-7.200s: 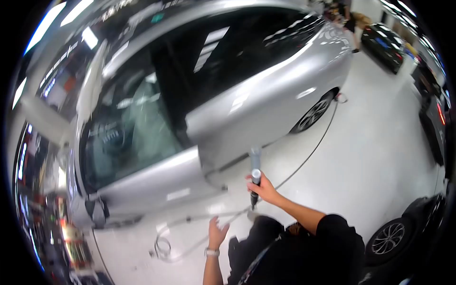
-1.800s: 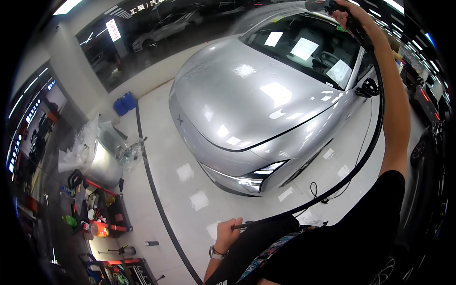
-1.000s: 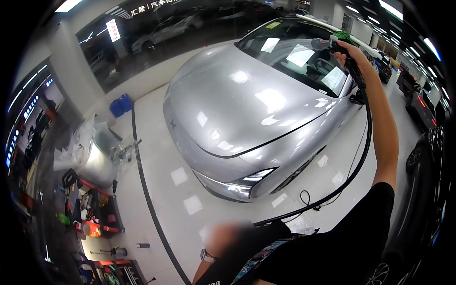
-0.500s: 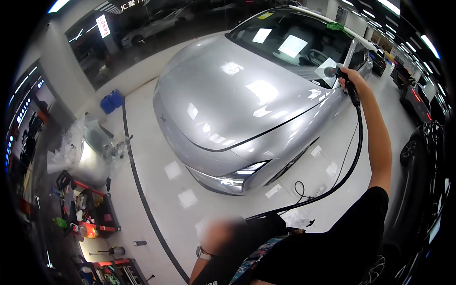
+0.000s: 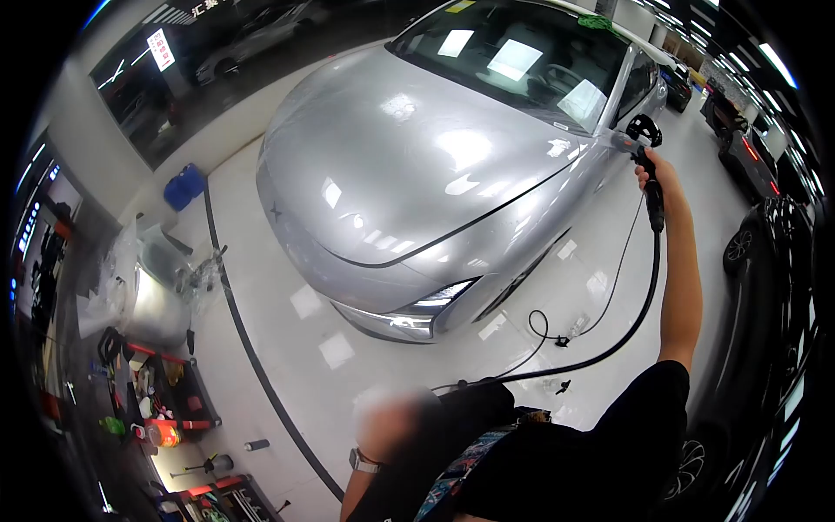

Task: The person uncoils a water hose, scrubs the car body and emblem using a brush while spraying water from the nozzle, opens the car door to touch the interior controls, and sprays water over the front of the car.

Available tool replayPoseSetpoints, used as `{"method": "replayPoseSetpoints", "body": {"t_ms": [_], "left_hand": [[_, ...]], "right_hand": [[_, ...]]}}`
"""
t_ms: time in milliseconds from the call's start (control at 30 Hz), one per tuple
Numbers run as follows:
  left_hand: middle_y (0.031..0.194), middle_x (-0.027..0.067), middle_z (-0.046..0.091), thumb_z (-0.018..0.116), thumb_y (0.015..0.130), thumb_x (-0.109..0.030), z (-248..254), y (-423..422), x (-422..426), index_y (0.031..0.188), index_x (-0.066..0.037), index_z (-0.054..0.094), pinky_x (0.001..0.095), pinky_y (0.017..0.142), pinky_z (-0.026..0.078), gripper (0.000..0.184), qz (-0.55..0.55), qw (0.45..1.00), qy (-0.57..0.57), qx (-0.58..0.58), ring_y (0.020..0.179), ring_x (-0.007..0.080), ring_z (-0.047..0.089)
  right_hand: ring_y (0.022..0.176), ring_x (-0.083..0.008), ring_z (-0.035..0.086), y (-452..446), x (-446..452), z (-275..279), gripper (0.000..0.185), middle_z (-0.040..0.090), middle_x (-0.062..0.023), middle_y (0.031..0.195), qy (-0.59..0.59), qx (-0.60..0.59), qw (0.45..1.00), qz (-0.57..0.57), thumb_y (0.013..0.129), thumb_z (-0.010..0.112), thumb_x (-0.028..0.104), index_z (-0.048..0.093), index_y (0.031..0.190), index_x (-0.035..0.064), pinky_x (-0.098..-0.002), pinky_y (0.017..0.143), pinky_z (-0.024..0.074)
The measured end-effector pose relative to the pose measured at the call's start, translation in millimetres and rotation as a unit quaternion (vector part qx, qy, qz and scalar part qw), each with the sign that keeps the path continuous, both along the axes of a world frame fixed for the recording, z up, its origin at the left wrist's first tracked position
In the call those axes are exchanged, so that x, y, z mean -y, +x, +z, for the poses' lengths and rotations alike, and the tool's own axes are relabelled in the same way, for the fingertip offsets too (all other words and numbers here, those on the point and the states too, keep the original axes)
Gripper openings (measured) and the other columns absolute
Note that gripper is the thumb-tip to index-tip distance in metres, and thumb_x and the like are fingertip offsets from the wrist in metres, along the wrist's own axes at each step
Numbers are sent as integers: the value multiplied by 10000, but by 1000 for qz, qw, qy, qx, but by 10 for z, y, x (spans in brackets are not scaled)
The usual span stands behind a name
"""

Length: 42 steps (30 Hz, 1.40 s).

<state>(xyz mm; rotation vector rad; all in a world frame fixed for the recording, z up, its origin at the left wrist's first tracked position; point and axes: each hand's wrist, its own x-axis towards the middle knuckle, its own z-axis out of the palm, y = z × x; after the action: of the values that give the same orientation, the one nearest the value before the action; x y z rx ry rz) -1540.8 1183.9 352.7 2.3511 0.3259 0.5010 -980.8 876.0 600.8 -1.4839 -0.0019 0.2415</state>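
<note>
My right hand (image 5: pixel 658 178) is closed round the black handle of a spray gun (image 5: pixel 650 189), beside the front side window and mirror of a silver car (image 5: pixel 391 157). The gun's grey head points left, toward the car. From its lower end a black hose (image 5: pixel 639 322) curves down and left toward my body. My left hand (image 5: pixel 389 426), with a watch on its wrist, is low in front of me and blurred, so its fingers cannot be made out.
Red-and-black tool carts (image 5: pixel 187 396) stand at the lower left, near a plastic-wrapped panel (image 5: pixel 161 296). Blue jugs (image 5: pixel 184 187) are by the wall. A thin cable (image 5: pixel 541 326) loops on the floor. Dark cars (image 5: pixel 748 252) line the right side. A small canister (image 5: pixel 257 445) lies on the floor.
My right hand and the spray gun have come down from above the windshield to beside the mirror. The view has shifted, and the car sits further left and up. Spray seen earlier no longer shows.
</note>
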Motion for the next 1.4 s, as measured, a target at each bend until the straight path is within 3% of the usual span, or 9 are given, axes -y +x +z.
{"method": "replayPoseSetpoints", "body": {"t_ms": [167,367,633,733,833,1033,1167,1267,1400], "left_hand": [[530,180,517,685,892,-211,-110,-11,-24,624,-20,566,391,449,398,350,18,1000,6,6,474,368,538],[526,178,506,684,897,-225,-107,58,-6,618,-28,557,390,446,392,364,10,1000,8,-13,471,365,534],[552,171,528,691,888,-211,-183,268,107,650,-47,592,399,456,407,306,-51,998,44,1,489,361,548],[655,136,614,648,899,-249,-88,281,59,839,-90,693,412,519,474,176,-49,992,-44,-103,580,333,612],[590,172,569,705,864,-212,17,377,123,686,-50,627,392,475,440,253,-23,994,-37,-97,521,355,578],[583,179,558,697,880,-223,-113,451,260,683,-49,634,398,470,426,270,-25,997,-21,-68,517,371,563],[618,175,585,695,876,-232,-29,504,316,728,-58,665,396,492,452,231,-1,993,-16,-115,550,366,588],[593,146,581,669,896,-288,-43,514,401,678,-77,619,426,505,469,308,0,992,-18,-128,552,358,598],[605,144,589,667,901,-287,-74,538,473,704,-82,626,423,502,468,288,-3,995,-13,-101,556,353,600]], "right_hand": [[505,-58,517,-231,259,-167,282,569,-34,698,-58,40,997,-38,972,591,345,548,1028,71,-210,456,463],[401,-41,416,-1047,39,-105,337,543,-25,665,-38,-166,960,224,993,557,378,542,1112,63,-191,361,375],[496,-36,457,-656,266,-156,361,545,0,700,-88,-17,996,-29,984,564,379,567,1134,51,-189,457,408],[486,-32,426,-914,185,-22,413,521,8,688,-50,-53,985,155,1002,525,385,552,1260,63,-192,449,369],[499,-29,420,-755,186,-152,436,518,4,706,-5,-81,965,250,1010,512,383,522,1307,64,-185,452,349],[507,-37,436,-363,54,-288,364,528,-4,725,47,-21,997,57,1009,530,351,528,1195,39,-187,459,371],[507,-37,435,-333,-28,-280,368,517,-5,721,-10,-78,963,257,1014,522,370,531,1215,62,-193,453,364],[508,-35,427,20,-145,-410,390,508,0,726,78,-70,979,177,1015,519,383,525,1251,73,-192,453,362],[516,-34,422,208,-360,-392,445,505,-5,727,77,-66,961,259,1014,523,396,502,1338,91,-188,459,363]]}}
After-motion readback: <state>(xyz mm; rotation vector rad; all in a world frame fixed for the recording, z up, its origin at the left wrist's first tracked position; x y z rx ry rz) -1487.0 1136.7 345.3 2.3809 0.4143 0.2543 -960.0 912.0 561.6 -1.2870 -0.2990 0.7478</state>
